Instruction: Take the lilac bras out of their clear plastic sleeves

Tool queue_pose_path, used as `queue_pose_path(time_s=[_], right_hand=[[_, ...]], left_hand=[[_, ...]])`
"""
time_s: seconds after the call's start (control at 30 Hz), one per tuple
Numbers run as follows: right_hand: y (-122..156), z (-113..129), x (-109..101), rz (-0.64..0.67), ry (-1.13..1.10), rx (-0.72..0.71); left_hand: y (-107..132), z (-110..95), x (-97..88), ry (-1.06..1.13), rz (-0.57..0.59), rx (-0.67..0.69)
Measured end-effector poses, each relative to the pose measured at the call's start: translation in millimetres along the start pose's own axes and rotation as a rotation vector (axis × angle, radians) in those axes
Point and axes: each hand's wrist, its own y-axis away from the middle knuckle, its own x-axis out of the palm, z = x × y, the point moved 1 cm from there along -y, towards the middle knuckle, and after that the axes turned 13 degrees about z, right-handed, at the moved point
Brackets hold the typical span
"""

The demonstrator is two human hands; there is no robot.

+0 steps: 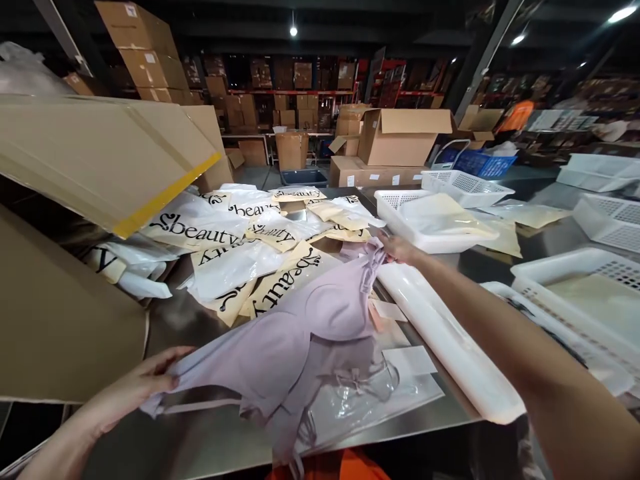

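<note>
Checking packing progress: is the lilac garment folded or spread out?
Spread out: the lilac garment is stretched between the left hand and right hand above the steel table.

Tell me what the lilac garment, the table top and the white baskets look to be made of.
Lilac garment: soft knit fabric, matte; it drapes and creases between the left hand and right hand.
Table top: likely stainless steel, brushed; grey with blurred reflections.
White baskets: moulded plastic by the look; perforated walls, slight sheen.
</note>
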Motion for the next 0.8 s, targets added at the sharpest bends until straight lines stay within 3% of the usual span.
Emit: queue_pose_path(time_s=[0.1, 0.2, 0.3, 0.37, 0.43, 0.5, 0.53, 0.6, 0.67, 0.73, 0.8], right_hand=[[0.2, -8.7, 21.2, 0.116, -0.007, 0.109], [12.7, -2.8, 32.6, 0.117, -0.040, 0.088], [41.2, 13.9, 54.3, 0.212, -0.077, 0.010], [65.7, 25.7, 74.9, 0.395, -0.094, -0.051], [88.1, 33.6, 94.2, 0.692, -0.082, -0.168], [102.2, 34.3, 105.3, 0.926, -0.017, -0.333], [105.3, 31.5, 107.1, 0.968, 0.037, -0.420], [105.0, 20.7, 104.7, 0.878, 0.184, -0.554], [102.2, 6.3, 100.6, 0.716, 0.366, -0.659], [101.9, -7.2, 101.8, 0.599, 0.572, -0.721], [104.1, -15.8, 111.4, 0.508, 0.791, -0.740]], left_hand=[[-2.1, -0.4, -2.3, -0.116, 0.077, -0.073], [10.4, -18.4, -2.6, -0.276, 0.011, -0.122], [23.1, -55.5, 12.2, -0.043, 0.079, -0.073], [22.8, -86.0, 29.7, 0.175, 0.180, 0.002], [13.9, -112.6, 48.6, 0.295, 0.282, 0.061], [1.1, -127.8, 63.7, 0.364, 0.324, 0.106], [-4.1, -130.2, 68.8, 0.327, 0.322, 0.152], [-7.8, -124.9, 74.7, 0.054, 0.250, 0.252], [-0.6, -108.8, 78.7, -0.386, 0.098, 0.251], [13.4, -86.8, 87.3, -0.724, 0.000, 0.090], [27.1, -63.8, 103.9, -0.852, 0.035, -0.104]])
